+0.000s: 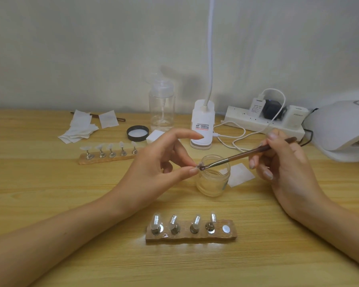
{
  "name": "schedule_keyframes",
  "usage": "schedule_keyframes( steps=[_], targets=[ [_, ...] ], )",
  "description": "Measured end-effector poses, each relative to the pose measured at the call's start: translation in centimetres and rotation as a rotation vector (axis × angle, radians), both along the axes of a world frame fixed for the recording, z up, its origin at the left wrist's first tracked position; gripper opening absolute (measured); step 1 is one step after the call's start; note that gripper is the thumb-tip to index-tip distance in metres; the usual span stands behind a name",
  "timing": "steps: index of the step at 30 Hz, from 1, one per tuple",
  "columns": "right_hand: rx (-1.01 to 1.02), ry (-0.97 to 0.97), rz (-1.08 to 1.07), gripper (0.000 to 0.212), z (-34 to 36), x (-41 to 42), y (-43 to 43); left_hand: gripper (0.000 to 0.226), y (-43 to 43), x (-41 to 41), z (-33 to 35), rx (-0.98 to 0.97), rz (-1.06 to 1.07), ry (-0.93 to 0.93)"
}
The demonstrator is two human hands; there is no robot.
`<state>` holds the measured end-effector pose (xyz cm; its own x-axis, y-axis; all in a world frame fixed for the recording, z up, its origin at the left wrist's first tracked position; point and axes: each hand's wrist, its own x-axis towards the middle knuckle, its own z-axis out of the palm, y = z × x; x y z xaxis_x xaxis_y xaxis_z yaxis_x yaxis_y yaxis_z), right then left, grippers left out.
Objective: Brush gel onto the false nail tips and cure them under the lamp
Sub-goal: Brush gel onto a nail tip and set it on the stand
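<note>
On a pale wooden table (50,193) against a white wall (91,48), the left hand (153,166) is pinching a false nail tip (199,165); the right hand (286,162) is gripping a brush (248,153).

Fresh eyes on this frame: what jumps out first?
Centre: the left hand pinches a nail tip by the rim of the open glass jar while the right hand puts its brush to it. In front, a wooden holder carries four tips and one bare metal disc. The white curing lamp sits far right.
</note>
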<state>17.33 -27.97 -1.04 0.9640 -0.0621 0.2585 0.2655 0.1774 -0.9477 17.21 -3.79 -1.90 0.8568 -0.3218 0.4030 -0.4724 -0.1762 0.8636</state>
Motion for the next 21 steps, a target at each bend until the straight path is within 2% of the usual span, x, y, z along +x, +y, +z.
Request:
schedule_keyframes(
  steps=[5, 9, 14, 21],
  targets=[
    [0.088, 0.018, -0.035, 0.027, 0.22, 0.07, -0.22, 0.047, -0.18, -0.17, 0.17, 0.003, 0.024, -0.005],
    [0.034, 0.025, 0.003, 0.023, 0.24, 0.0, 0.09, 0.047, -0.2, -0.17, 0.23, 0.033, 0.043, -0.026],
    [0.097, 0.034, -0.026, 0.028, 0.31, -0.03, -0.22, 0.049, -0.27, -0.17, 0.33, 0.034, 0.051, -0.054],
    [0.062, 0.046, -0.026, 0.025, 0.24, 0.05, -0.02, 0.046, -0.28, -0.28, 0.19, 0.044, 0.058, -0.105]
  ],
)
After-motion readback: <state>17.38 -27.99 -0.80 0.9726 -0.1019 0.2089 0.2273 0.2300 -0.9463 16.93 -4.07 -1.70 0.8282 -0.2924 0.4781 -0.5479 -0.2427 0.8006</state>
